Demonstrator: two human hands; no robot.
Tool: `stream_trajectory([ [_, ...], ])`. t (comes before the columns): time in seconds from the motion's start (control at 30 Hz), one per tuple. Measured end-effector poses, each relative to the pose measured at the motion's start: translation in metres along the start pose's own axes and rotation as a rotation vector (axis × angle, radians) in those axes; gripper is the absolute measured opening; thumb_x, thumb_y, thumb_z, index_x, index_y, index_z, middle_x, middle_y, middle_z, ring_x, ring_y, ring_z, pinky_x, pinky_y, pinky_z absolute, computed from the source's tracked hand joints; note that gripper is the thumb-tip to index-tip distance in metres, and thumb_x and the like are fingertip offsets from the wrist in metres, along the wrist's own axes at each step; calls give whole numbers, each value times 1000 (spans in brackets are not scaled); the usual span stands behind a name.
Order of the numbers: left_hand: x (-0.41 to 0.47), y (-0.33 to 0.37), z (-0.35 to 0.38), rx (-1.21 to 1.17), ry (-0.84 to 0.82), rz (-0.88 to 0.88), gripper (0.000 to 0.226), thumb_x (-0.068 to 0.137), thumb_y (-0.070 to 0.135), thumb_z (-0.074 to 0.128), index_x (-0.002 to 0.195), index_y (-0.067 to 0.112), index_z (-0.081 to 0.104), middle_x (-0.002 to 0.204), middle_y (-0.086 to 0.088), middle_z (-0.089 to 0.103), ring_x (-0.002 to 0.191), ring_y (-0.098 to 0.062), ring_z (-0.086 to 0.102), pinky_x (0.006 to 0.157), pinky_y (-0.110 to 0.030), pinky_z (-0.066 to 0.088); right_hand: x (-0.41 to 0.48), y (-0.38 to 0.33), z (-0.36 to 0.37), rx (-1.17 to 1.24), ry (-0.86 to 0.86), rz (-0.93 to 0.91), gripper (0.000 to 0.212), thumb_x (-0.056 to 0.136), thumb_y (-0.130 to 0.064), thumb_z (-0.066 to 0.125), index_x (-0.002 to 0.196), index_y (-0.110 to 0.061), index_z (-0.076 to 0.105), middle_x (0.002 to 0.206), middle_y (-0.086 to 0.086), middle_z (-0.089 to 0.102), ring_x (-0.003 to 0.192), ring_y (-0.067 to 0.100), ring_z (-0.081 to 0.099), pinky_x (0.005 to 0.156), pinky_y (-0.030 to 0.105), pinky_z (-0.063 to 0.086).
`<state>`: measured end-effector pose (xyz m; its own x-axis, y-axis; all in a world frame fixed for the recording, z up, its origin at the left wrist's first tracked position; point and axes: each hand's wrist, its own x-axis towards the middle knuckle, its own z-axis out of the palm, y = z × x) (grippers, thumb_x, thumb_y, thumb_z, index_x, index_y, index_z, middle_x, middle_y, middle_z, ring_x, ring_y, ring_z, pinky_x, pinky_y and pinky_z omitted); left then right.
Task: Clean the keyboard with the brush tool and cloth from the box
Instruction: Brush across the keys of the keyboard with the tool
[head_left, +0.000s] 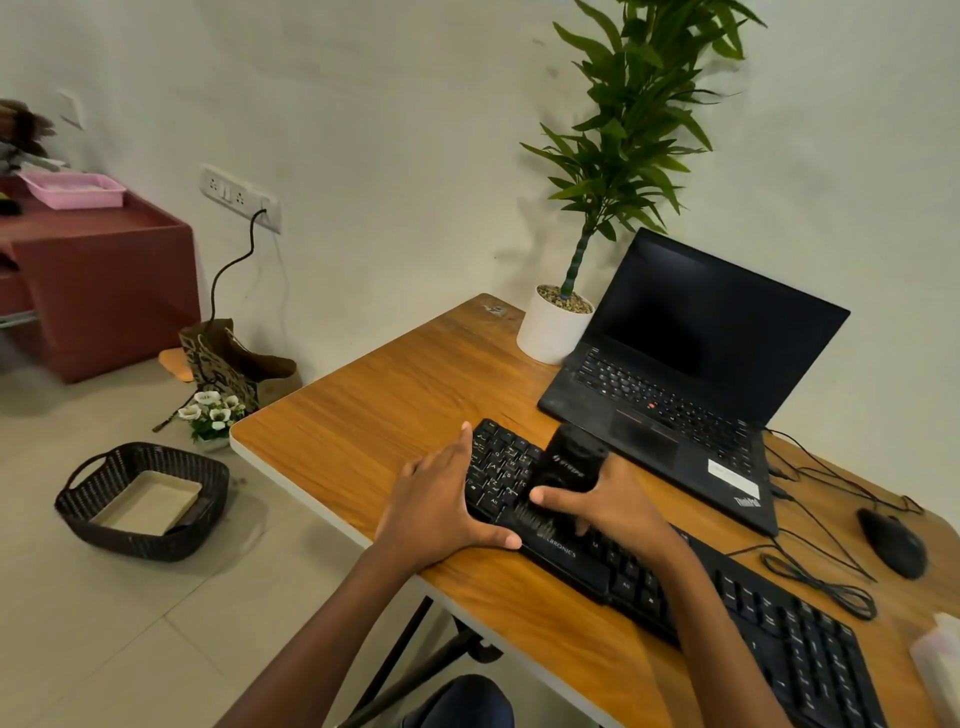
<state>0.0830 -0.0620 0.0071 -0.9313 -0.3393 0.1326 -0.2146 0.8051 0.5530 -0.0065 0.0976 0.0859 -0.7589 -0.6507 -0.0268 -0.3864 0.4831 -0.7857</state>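
A long black keyboard (727, 608) lies slantwise across the wooden desk (363, 415). My left hand (441, 504) holds its left end, fingers straight along the edge and thumb against the front rim. My right hand (613, 504) grips a black brush tool (569, 467), whose dark bristles touch the keys near the keyboard's left part. No cloth shows on the desk.
A black laptop (691, 374) stands open behind the keyboard, with a white potted plant (553, 327) to its left. A black mouse (891, 540) and cables lie at the right. A white object (940, 665) sits at the right edge. On the floor sits a dark woven basket (140, 499).
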Motion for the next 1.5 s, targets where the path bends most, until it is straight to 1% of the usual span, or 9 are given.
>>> stream_trajectory([
  [0.17, -1, 1, -1, -2, 11, 2, 135, 54, 81, 61, 149, 17, -11, 155, 3, 20, 140, -14, 19, 113, -36, 12, 27, 6, 6, -178, 139, -79, 25, 75, -28, 77, 84, -25, 54, 76, -8, 63, 58, -1, 58, 49, 9, 38],
  [0.33, -1, 1, -2, 10, -3, -1, 135, 55, 81, 61, 149, 17, -12, 157, 3, 15, 141, -14, 17, 113, -35, 11, 31, 6, -12, -61, -119, 0, 25, 76, -23, 76, 90, -11, 59, 67, 2, 67, 41, 11, 52, 41, 21, 41],
  [0.5, 1, 0, -1, 14, 1, -3, 135, 54, 82, 60, 149, 18, -12, 157, 3, 15, 141, -14, 18, 113, -35, 11, 47, 10, -8, -172, 25, -31, 24, 79, -25, 73, 85, -9, 57, 60, 0, 63, 35, 3, 49, 42, 20, 42],
  [0.63, 1, 0, -1, 15, -2, -2, 135, 54, 82, 60, 149, 17, -12, 157, 3, 14, 141, -15, 17, 114, -36, 11, 46, 8, -8, -104, -106, -27, 21, 79, -24, 73, 85, -9, 59, 57, -1, 65, 35, 9, 48, 39, 21, 39],
  [0.8, 1, -1, 0, 23, -2, -1, 135, 54, 83, 58, 149, 17, -12, 157, 3, 14, 141, -14, 17, 113, -36, 12, 56, 14, 0, -172, 95, -58, 24, 78, -28, 74, 82, -13, 56, 73, 7, 66, 53, 15, 59, 47, 23, 44],
  [0.97, 2, 0, 0, 18, -13, -6, 135, 55, 82, 59, 149, 18, -13, 157, 3, 14, 141, -14, 17, 113, -36, 12, 50, 12, -6, 2, -173, -34, 22, 80, -23, 72, 89, -6, 61, 71, 7, 70, 43, 14, 54, 41, 21, 43],
  [1.17, 1, -1, 1, 14, 0, 3, 135, 55, 82, 59, 149, 17, -12, 157, 3, 15, 141, -14, 18, 113, -36, 12, 63, 17, 3, -165, 94, -54, 22, 79, -27, 73, 79, -11, 57, 66, 1, 63, 40, -1, 53, 43, 15, 40],
  [1.37, 1, -1, 1, 16, -8, -10, 135, 54, 82, 60, 149, 18, -13, 157, 3, 14, 141, -14, 16, 113, -37, 11, 56, 10, -5, -28, -192, -49, 23, 79, -20, 73, 91, -5, 61, 73, 8, 69, 44, 15, 55, 39, 21, 42],
  [1.5, 1, -1, 1, 18, -12, -6, 136, 54, 83, 58, 149, 18, -13, 157, 3, 13, 142, -14, 16, 114, -37, 10, 68, 20, -7, -114, 54, -16, 22, 79, -25, 73, 83, -10, 57, 68, 3, 65, 43, 7, 55, 43, 20, 43],
])
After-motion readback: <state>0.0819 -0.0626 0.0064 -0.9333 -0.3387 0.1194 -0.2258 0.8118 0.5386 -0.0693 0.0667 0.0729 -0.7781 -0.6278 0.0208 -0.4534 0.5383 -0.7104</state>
